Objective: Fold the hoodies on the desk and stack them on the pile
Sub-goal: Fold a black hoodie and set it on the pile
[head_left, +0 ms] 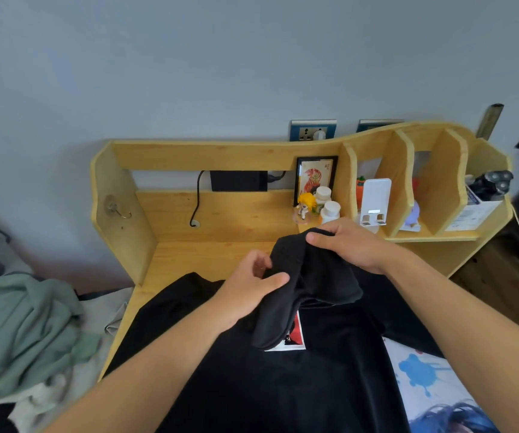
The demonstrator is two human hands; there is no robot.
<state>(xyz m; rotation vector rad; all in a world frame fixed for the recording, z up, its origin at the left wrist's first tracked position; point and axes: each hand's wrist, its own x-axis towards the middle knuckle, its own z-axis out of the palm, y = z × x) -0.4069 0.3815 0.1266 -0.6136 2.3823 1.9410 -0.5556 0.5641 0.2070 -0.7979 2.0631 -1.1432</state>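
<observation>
A black hoodie (283,379) lies spread over the wooden desk (189,254), with a red and white print (295,335) partly showing on its chest. Its hood (311,285) is lifted above the body of the garment. My left hand (252,282) pinches the hood's left edge between thumb and fingers. My right hand (348,245) grips the hood's top edge from the right, fingers curled over the cloth. Both forearms reach in from the bottom of the view.
The desk's back shelf holds a framed picture (314,179), a small figurine (305,206), two white bottles (330,210), a white phone stand (374,201) and a shaver (492,182). Crumpled green and pale clothes (23,329) lie left of the desk. A white printed fabric (423,379) lies at the lower right.
</observation>
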